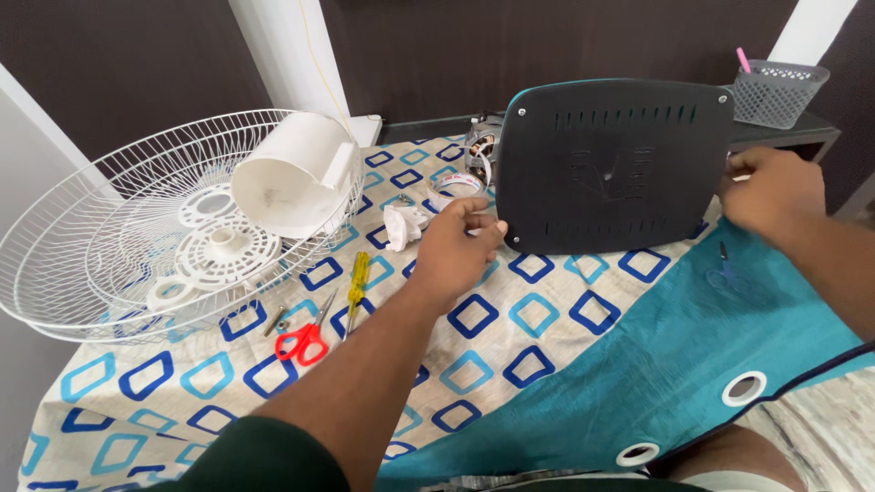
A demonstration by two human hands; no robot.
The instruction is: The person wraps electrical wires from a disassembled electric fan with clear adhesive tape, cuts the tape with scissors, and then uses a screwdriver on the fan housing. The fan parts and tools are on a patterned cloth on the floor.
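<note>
Both hands hold the big dark panel [615, 164] standing up between them. The left hand [451, 255] pinches its left edge, the right hand [773, 189] grips its right edge.

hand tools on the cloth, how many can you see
2: red-handled scissors lying near the wire fan guard, and a yellow-handled screwdriver just right of them, beside the left hand. More could be hidden behind the dark panel.

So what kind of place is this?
Probably a home table used for fixing a fan: a patterned cloth covers it, with a white fan grille, red scissors and a yellow screwdriver.
</note>
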